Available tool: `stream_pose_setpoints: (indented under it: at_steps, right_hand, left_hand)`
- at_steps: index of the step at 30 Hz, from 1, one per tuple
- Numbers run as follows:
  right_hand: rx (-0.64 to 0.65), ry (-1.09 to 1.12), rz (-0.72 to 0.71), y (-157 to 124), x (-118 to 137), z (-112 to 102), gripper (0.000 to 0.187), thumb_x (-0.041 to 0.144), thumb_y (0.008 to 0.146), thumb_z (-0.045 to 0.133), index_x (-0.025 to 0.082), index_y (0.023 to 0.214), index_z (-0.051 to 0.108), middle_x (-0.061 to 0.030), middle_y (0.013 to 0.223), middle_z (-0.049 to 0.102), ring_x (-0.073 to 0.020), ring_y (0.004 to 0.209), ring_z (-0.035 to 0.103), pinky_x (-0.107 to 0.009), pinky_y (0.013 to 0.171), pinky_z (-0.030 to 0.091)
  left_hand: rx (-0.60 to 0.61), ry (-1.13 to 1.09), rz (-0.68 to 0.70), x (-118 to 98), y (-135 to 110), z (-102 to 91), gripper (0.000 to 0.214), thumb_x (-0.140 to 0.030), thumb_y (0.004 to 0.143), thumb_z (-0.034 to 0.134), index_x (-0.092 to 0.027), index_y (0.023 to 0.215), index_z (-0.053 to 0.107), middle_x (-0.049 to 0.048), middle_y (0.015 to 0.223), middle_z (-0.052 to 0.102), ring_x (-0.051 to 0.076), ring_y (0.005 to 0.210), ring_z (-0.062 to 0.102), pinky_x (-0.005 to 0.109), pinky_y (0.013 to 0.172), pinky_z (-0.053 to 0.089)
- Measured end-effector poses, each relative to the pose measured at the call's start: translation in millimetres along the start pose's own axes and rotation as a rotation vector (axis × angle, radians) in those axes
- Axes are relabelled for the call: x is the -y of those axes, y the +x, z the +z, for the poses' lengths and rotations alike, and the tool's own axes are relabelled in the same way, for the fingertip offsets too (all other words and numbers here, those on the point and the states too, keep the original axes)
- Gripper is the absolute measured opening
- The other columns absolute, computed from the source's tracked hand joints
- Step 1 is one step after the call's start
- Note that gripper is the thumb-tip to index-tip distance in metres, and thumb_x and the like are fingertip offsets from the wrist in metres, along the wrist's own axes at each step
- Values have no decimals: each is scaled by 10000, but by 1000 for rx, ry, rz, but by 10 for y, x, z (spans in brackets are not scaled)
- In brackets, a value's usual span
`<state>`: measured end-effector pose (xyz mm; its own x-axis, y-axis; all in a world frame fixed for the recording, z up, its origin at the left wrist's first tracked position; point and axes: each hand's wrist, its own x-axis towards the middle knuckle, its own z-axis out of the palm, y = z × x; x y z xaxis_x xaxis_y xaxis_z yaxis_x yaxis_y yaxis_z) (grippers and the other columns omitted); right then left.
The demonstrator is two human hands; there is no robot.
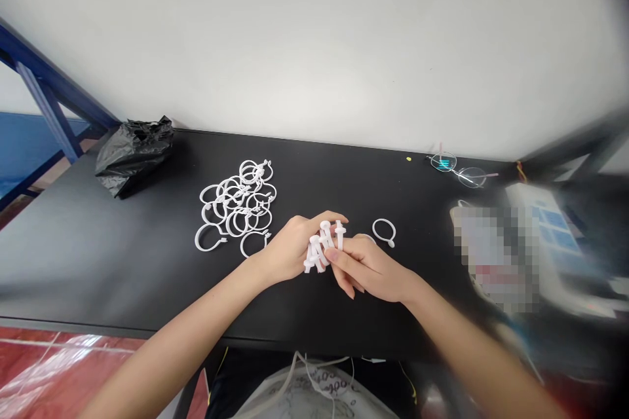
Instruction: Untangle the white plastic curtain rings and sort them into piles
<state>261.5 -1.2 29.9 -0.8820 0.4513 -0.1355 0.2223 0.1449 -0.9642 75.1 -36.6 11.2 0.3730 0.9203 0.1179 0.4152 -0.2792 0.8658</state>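
Observation:
Several white plastic curtain rings (315, 250) are bunched together between my two hands above the middle of the black table. My left hand (291, 247) is closed round the bunch from the left, its fingers partly hidden behind the rings. From the right, my right hand (376, 267) grips the same bunch, thumb pressed on the front and some fingers hanging below. A loose pile of similar white rings (238, 203) lies on the table left of my hands. One single ring (384, 231) rests just beyond my right hand, and part of another shows behind that hand.
A crumpled black plastic bag (135, 150) sits at the back left of the black table (122, 262). Eyeglasses (457, 170) lie at the back right. A blurred white-and-blue box (555, 236) and a pixelated item (496, 255) occupy the right side. A white wall (314, 46) rises behind.

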Motion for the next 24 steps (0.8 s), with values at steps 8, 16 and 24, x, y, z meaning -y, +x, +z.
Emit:
stream_pose_setpoints:
  at_steps: [8, 16, 24]
  right_hand:
    - [-143, -30, 30, -13, -44, -60, 560, 499, 1010, 362, 163, 603, 549, 25, 458, 528, -67, 416, 427, -209, 461, 355]
    - [-441, 140, -69, 26, -19, -58, 229, 395, 899, 624, 177, 857, 683, -33, 846, 629, -72, 539, 531, -200, 414, 412]
    - [-272, 290, 65, 65, -20, 11, 257, 411, 916, 594, 159, 924, 640, -17, 771, 633, -123, 631, 662, -186, 447, 485]
  left_hand:
    - [3, 197, -16, 10, 16, -36, 123, -243, 932, 429, -181, 858, 507, -47, 652, 497, 79, 485, 418, 204, 500, 331]
    - [2, 347, 10, 66, -2, -10, 60, -233, 947, 415, -194, 926, 456, -15, 757, 572, 114, 537, 537, 222, 529, 348]
    - [-10, 542, -16, 117, -5, -8, 70, -248, 927, 459, -197, 975, 465, -20, 713, 607, 143, 530, 586, 226, 496, 307]
